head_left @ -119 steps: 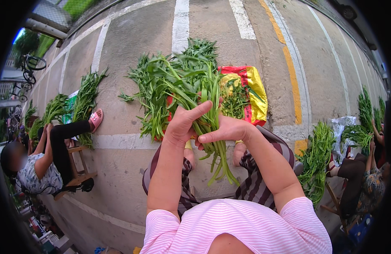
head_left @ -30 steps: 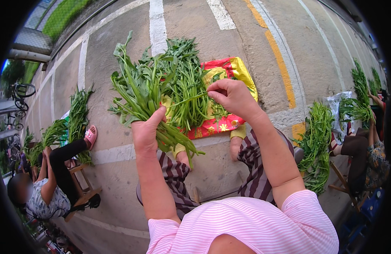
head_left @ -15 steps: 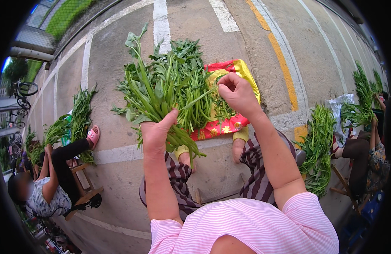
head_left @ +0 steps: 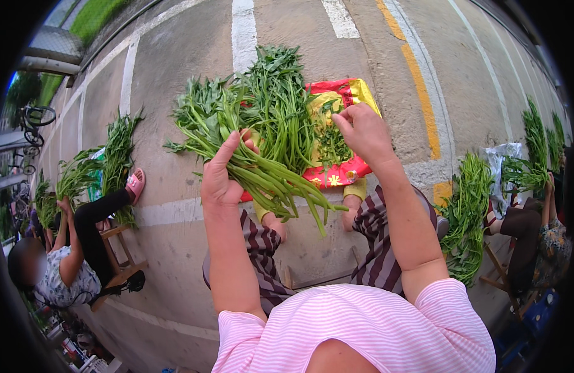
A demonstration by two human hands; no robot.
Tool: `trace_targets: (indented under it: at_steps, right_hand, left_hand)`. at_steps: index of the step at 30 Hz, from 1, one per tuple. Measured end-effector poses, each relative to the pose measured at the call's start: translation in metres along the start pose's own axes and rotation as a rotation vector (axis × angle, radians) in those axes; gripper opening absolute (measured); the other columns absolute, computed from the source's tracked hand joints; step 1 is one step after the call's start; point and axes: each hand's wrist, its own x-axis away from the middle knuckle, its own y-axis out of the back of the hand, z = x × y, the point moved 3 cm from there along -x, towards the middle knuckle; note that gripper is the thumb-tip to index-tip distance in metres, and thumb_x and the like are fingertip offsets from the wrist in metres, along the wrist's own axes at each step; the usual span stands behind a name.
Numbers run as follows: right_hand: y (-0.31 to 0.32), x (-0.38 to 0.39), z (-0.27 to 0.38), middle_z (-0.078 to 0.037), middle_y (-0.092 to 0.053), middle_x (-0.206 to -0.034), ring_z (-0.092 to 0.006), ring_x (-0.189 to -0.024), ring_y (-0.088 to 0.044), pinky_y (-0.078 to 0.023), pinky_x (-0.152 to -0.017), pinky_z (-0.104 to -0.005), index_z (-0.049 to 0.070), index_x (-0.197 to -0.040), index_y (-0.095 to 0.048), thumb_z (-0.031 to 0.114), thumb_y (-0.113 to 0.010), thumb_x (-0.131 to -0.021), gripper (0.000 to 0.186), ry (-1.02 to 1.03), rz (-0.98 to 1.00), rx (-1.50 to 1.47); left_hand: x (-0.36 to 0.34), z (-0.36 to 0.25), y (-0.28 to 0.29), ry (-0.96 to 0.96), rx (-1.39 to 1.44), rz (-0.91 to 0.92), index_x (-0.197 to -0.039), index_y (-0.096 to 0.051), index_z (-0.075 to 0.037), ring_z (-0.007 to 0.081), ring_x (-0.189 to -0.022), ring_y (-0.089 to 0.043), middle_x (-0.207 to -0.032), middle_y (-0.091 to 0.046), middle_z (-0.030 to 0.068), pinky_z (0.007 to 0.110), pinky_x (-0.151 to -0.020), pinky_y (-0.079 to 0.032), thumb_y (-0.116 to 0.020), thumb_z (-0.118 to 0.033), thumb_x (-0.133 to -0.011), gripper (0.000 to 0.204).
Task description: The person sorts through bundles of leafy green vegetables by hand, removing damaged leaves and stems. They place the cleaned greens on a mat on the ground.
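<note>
My left hand (head_left: 220,177) grips a bunch of water spinach (head_left: 271,177), its thumb raised and its fingers partly behind the stems. The cut stem ends point to the lower right, and the leaves spread toward the upper left. A larger pile of water spinach (head_left: 277,102) lies on the ground just beyond. Over a flattened red and yellow plastic bag (head_left: 361,92), my right hand (head_left: 367,137) hangs with its fingers pinched together; a leaf bit shows by the fingertips, but whether they hold it is unclear. Small leaf and stem scraps (head_left: 333,146) lie on the bag.
At the left a seated person (head_left: 69,264) handles greens beside a standing bundle (head_left: 119,149). Another person (head_left: 538,236) sits at the right near a long heap of greens (head_left: 467,217) and a silvery plastic bag (head_left: 501,161). My feet in yellow footwear (head_left: 355,189) are close to the red bag.
The bunch in my left hand has tipped lower, its stem ends swinging right. My right hand has moved slightly right over the bag, and the long stem by its fingers is gone from there.
</note>
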Motion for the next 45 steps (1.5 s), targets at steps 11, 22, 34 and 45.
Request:
trace_targets:
  at_steps: [11,22,34,45]
  right_hand:
    - [-0.039,0.042,0.052,-0.011,-0.060,-0.128,-0.0177,-0.118,-0.055,-0.043,-0.103,-0.0327,0.001,-0.141,-0.048,0.047,-0.071,-0.090,0.072,0.111,0.974,-0.834]
    - [-0.053,0.052,0.059,-0.002,-0.069,-0.106,-0.0095,-0.092,-0.064,-0.053,-0.079,-0.0275,0.005,-0.126,-0.060,0.029,-0.081,-0.085,0.053,0.035,0.821,-1.272]
    - [-0.047,0.056,0.064,0.000,-0.066,-0.112,-0.0089,-0.103,-0.060,-0.050,-0.088,-0.0263,0.006,-0.133,-0.056,0.021,-0.079,-0.087,0.054,0.192,0.839,-1.164]
    - [-0.043,0.044,0.057,-0.008,-0.065,-0.107,-0.0131,-0.094,-0.062,-0.052,-0.082,-0.0288,-0.002,-0.129,-0.053,0.043,-0.077,-0.086,0.067,0.074,0.711,-0.897]
  left_hand:
    - [-0.005,-0.009,-0.006,-0.133,0.267,0.143,-0.131,-0.050,0.006,0.0316,-0.110,-0.062,-0.122,-0.063,0.0207,0.045,-0.101,-0.048,-0.059,-0.029,-0.100,0.048]
    - [-0.003,0.004,-0.018,-0.175,0.338,0.217,-0.136,-0.047,0.003,0.0295,-0.119,-0.057,-0.132,-0.058,0.0174,0.045,-0.104,-0.046,-0.065,-0.057,-0.089,0.078]
    - [0.006,0.036,-0.032,-0.054,-0.156,0.446,-0.142,-0.046,-0.002,0.0291,-0.128,-0.053,-0.140,-0.054,0.0184,0.043,-0.108,-0.043,-0.066,-0.033,-0.094,0.061]
    - [0.001,0.018,-0.030,-0.215,0.001,0.296,-0.135,-0.051,-0.001,0.0279,-0.121,-0.058,-0.132,-0.060,0.0173,0.042,-0.100,-0.051,-0.058,-0.001,-0.093,0.042]
